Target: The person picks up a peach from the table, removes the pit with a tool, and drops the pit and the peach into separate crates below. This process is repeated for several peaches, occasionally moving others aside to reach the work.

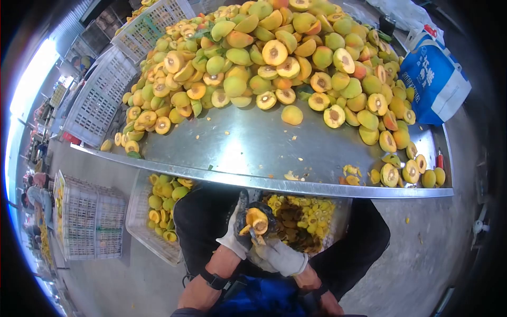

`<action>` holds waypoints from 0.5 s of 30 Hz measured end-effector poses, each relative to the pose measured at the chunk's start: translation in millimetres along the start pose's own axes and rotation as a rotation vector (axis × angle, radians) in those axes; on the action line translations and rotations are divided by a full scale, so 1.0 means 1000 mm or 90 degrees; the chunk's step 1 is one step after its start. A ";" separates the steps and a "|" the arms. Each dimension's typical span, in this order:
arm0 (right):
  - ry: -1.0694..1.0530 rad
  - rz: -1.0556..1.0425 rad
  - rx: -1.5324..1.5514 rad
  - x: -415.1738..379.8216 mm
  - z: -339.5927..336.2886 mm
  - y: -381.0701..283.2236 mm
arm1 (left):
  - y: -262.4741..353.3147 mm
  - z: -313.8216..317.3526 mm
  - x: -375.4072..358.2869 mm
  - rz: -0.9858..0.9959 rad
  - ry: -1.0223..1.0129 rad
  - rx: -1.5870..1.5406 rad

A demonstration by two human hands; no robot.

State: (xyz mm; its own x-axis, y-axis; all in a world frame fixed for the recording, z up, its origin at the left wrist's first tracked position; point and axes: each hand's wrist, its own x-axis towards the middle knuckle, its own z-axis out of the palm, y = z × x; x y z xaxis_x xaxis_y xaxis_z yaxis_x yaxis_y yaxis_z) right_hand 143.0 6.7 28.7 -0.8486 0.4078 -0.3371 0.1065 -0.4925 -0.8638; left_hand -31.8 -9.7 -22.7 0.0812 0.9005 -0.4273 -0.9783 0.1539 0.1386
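Note:
My left hand (237, 230), in a white glove with dark grip coating, is closed round a cut yellow peach (257, 220) above my lap. The peach's orange flesh and its hollowed centre face up, and a loose flap of flesh hangs on its left side. Just below it, my right hand (279, 257), also gloved, is closed with its fingertips right at the peach's lower edge. What the right hand grips is hidden by the glove, and I cannot tell its kind. Between my knees, a crate (340, 214) holds yellow peach pieces and brown pits.
A metal table (211, 140) rises in front, heaped with whole and halved peaches (296, 58). On its right stands a blue and white bag (432, 79). A crate of peaches (138, 211) sits by my left knee, with stacked white crates (90, 219) further left.

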 end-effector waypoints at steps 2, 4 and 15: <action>-0.043 0.004 0.082 -0.007 -0.004 0.016 | 0.004 0.006 -0.007 0.038 0.006 0.013; -0.074 0.099 0.204 -0.012 -0.019 0.053 | 0.017 0.014 -0.022 0.095 0.011 0.075; 0.221 -0.104 -0.659 -0.005 0.040 -0.032 | 0.011 0.005 -0.064 0.341 0.163 0.602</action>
State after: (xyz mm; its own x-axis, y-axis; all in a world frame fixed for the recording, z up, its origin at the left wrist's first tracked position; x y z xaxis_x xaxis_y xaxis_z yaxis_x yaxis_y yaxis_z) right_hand 123.1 -10.6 73.6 -0.7174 0.6830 -0.1373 0.5268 0.4029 -0.7484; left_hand -46.8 -63.1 10.8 -0.4561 0.8497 -0.2646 -0.3268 0.1166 0.9379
